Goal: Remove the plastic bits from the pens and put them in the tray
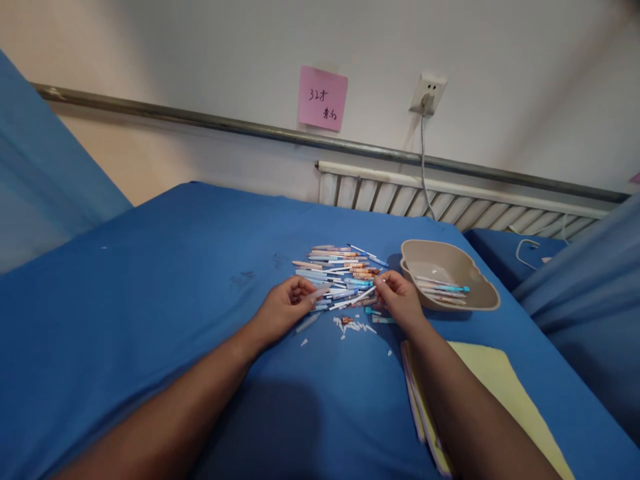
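Note:
My left hand [285, 308] is closed, pinching a translucent pen barrel [321, 291] between thumb and fingers. Between the fingertips of my right hand [403, 303] is one end of a thin white pen refill [363, 296], slanting down to the left over the pile. Both hands are at the near side of a loose heap of pen parts [327, 263], with white, clear, blue and orange pieces lying mostly sideways. Small white pen tips [355, 326] are scattered just in front of it. A turquoise-ended piece [371, 311] lies beside my right hand.
To the right stands a beige basin [483, 293] with several assembled-looking pens [440, 291] in it. A yellow folded cloth or folder [493, 373] lies under my right forearm. Blue cloth [165, 267] covers the bed-like surface. Behind are a radiator [395, 198] and a plugged-in cable [423, 150].

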A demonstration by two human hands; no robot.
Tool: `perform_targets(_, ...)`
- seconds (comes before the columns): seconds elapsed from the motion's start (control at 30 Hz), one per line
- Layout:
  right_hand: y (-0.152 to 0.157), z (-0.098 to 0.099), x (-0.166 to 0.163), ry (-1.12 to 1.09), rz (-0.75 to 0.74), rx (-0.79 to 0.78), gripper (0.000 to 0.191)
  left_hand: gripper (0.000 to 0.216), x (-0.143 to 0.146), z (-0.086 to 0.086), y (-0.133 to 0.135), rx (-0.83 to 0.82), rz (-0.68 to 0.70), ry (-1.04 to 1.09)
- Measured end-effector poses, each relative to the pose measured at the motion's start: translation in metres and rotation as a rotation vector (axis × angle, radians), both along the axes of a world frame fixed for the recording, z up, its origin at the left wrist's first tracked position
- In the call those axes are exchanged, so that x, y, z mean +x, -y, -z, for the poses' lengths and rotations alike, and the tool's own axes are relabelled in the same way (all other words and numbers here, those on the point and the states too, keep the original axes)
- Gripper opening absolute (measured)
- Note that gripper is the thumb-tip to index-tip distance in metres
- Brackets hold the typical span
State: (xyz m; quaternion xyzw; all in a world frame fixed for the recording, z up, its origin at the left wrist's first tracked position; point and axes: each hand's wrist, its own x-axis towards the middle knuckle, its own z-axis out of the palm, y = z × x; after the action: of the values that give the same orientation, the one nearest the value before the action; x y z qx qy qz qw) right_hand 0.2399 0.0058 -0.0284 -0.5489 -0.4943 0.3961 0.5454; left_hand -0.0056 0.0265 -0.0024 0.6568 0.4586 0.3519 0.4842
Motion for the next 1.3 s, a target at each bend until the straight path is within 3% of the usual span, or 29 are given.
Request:
perform_targets(0.2,-0.002,0.008,0.006,0.165,-0.025,-0.003,0.026,0.027,0.006,-0.005,0.011,0.327,0.163,-0.419)
perform_targets(0.37,-0.001,0.007,0.005,0.168,-0.039,-0.010,0.026,0.020,0.018,0.001,0.011,0.565,0.303,-0.610)
perform_targets(0.6,-0.002,0.008,0.002,0.118,-0.037,-0.016,0.029,0.019,0.022,0.009,0.006,0.598,0.353,-0.752)
perform_targets(1.3,-0.004,0.009,0.000,0.080,0.012,-0.021,0.032,0.018,0.025,0.009,0.007,0.567,0.341,-0.809)
